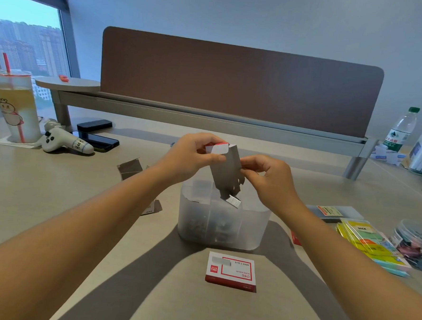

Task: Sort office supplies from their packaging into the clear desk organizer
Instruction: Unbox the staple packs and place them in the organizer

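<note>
Desk (54,199), pale wood, carries everything we can count here, and one brown divider panel (234,82) stands along its far edge. One frosted clear organizer (222,224) sits at the centre, split into compartments with dim shapes inside that we cannot make out. At far left we see one iced drink cup (13,105) with a red straw; at far right, one water bottle (402,129). Beside the cup lie one white handheld controller (65,143) and two dark phones (97,140). To the right of the organizer we count one stack of sticky-note packs (370,241), one flat grey packet (335,212) behind it, and one clear tub of binder clips (415,241) at the edge. One sealed red-and-white staple box (231,271) lies just in front of the organizer. Two scraps of opened grey cardboard (130,167) rest to its left.

Above the organizer, our two hands hold one opened staple carton (225,170), tilted mouth down. The left hand (193,156) pinches its upper red-and-white end; the right hand (270,178) pinches its side edge. One strip of staples (234,201) hangs out at the carton's lower end, right over the organizer's back right compartment.
</note>
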`<action>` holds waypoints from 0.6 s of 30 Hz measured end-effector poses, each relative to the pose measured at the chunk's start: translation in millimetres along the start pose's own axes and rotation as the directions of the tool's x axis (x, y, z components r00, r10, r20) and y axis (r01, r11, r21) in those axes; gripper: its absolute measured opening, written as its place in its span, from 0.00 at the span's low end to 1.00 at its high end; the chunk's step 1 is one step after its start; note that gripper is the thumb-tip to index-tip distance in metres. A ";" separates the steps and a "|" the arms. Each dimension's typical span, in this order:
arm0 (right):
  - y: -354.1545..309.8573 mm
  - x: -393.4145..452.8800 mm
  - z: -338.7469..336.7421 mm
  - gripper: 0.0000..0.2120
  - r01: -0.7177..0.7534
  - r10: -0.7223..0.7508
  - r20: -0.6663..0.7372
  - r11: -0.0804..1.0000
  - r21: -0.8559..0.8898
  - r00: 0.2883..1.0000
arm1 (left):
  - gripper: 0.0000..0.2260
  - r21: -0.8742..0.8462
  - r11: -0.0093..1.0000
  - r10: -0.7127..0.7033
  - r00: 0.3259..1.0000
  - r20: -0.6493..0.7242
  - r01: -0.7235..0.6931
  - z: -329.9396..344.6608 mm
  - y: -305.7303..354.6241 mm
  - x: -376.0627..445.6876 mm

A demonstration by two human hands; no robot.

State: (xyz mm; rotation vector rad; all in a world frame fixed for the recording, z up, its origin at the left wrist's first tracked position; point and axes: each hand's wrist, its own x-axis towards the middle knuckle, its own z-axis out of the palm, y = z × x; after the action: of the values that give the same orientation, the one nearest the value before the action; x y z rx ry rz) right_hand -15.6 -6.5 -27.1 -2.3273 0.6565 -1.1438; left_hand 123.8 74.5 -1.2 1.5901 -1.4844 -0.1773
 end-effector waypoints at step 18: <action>-29.5 7.1 -5.3 0.04 -0.302 0.263 0.190 0.928 0.218 0.946 | 0.30 0.000 0.990 -0.137 0.969 0.208 0.140 -13.5 -0.2 -29.0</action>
State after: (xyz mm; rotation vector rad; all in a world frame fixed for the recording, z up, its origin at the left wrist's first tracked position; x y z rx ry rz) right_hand -9.8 11.3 -2.5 -2.0107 0.7210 -0.8478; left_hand 125.2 105.9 -7.2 1.7050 -1.5248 -0.4452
